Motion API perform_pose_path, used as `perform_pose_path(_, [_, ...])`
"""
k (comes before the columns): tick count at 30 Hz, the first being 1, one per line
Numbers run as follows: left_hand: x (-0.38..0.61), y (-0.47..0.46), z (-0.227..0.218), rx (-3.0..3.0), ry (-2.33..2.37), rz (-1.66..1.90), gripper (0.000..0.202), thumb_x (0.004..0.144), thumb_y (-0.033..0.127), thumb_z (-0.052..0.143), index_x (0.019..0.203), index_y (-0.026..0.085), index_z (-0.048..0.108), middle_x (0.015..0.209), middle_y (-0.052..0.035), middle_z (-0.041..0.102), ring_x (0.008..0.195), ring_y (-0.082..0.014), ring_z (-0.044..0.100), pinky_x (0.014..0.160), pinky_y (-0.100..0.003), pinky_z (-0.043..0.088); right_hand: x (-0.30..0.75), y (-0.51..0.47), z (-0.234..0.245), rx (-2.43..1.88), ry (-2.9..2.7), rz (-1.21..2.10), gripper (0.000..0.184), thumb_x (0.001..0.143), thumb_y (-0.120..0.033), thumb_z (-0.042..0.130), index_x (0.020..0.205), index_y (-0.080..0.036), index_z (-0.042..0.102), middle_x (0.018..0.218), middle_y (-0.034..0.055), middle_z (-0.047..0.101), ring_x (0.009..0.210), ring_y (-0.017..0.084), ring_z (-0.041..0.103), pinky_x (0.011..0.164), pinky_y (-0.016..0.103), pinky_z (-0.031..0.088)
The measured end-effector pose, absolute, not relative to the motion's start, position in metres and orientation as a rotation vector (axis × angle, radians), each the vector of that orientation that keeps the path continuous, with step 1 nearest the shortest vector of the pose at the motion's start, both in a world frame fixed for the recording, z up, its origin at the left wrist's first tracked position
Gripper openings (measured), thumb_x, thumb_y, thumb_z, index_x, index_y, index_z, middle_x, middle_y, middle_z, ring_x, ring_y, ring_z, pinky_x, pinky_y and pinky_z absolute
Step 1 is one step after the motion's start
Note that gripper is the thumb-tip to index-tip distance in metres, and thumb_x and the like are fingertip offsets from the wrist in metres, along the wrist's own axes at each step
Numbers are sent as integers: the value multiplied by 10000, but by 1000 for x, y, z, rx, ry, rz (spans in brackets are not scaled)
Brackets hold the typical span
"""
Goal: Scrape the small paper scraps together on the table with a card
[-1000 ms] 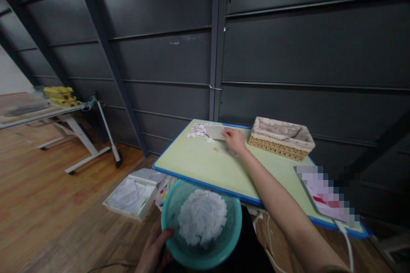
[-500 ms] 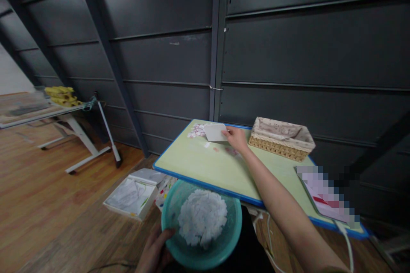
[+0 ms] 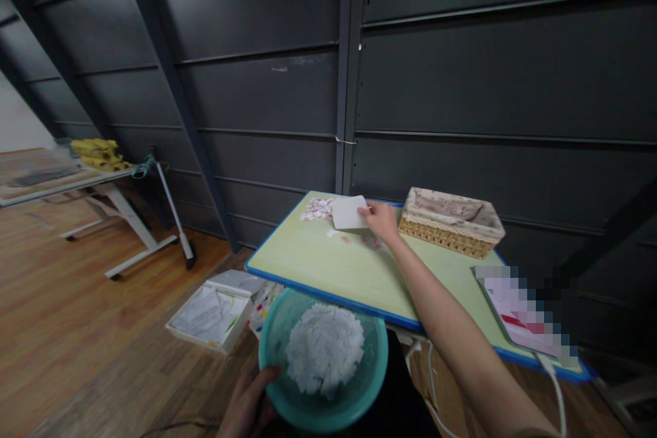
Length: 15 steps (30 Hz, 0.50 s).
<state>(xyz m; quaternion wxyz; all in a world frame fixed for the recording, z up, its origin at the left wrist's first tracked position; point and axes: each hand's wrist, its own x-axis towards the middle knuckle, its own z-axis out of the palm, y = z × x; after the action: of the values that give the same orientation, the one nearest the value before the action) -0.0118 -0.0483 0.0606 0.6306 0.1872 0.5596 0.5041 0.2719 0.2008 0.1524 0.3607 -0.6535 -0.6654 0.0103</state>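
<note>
My right hand (image 3: 380, 220) grips the edge of a white card (image 3: 350, 213) tilted over the far part of the yellow-green tabletop (image 3: 308, 260). Left of the card lies a heap of small pinkish-white paper scraps (image 3: 315, 209), partly hidden behind it. A few loose scraps (image 3: 345, 239) are scattered just in front. Low in the view, my left hand (image 3: 251, 390) is closed on the rim of a teal plastic basin (image 3: 378, 376), its thumb over the edge. The basin is tucked against the table's near edge and holds a mound of whitish paper scraps (image 3: 324, 349).
A wicker basket (image 3: 446, 236) with a cloth lining stands at the back right of the table. A flat device (image 3: 518, 315) with a white cable lies at the right. On the floor at left is an open white box (image 3: 208, 318). Another table (image 3: 72, 181) stands farther left.
My right hand has shifted slightly right with the card, and the card's face has tipped a little. My left hand and the basin have stayed put.
</note>
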Motion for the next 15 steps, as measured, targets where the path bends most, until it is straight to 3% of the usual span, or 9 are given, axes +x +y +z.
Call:
perform_pose_path(2, [-12, -49, 61, 445, 1253, 1166, 281, 637, 255, 805, 897, 174, 736, 755, -31, 786, 689, -212, 716, 611, -285, 579, 270, 201, 151, -1642, -1743, 59, 332, 883, -339, 500, 1038, -177, 746, 903, 93, 753, 780, 217, 639, 640, 276, 350])
perform_pose_path(8, [-10, -46, 51, 430, 1261, 1201, 280, 568, 276, 840, 798, 163, 727, 571, -4, 716, 511, -163, 644, 452, -228, 514, 266, 199, 152, -1653, -1817, 57, 296, 875, -306, 498, 960, -180, 752, 861, 80, 749, 753, 204, 625, 636, 266, 340])
perform_pose_path(13, [-10, -49, 50, 416, 1308, 1181, 383, 582, 329, 835, 919, 176, 737, 677, -10, 747, 598, -184, 682, 556, -265, 572, 265, 196, 157, -1690, -1814, 24, 319, 893, -323, 481, 1004, -181, 744, 900, 80, 751, 777, 200, 634, 644, 263, 340])
perform_pose_path(15, [-12, -48, 45, 427, 1293, 1175, 356, 585, 325, 835, 881, 156, 731, 643, -12, 735, 581, -182, 674, 528, -259, 558, 265, 195, 158, -1679, -1846, 40, 302, 887, -310, 491, 968, -179, 751, 901, 79, 753, 778, 199, 635, 646, 264, 343])
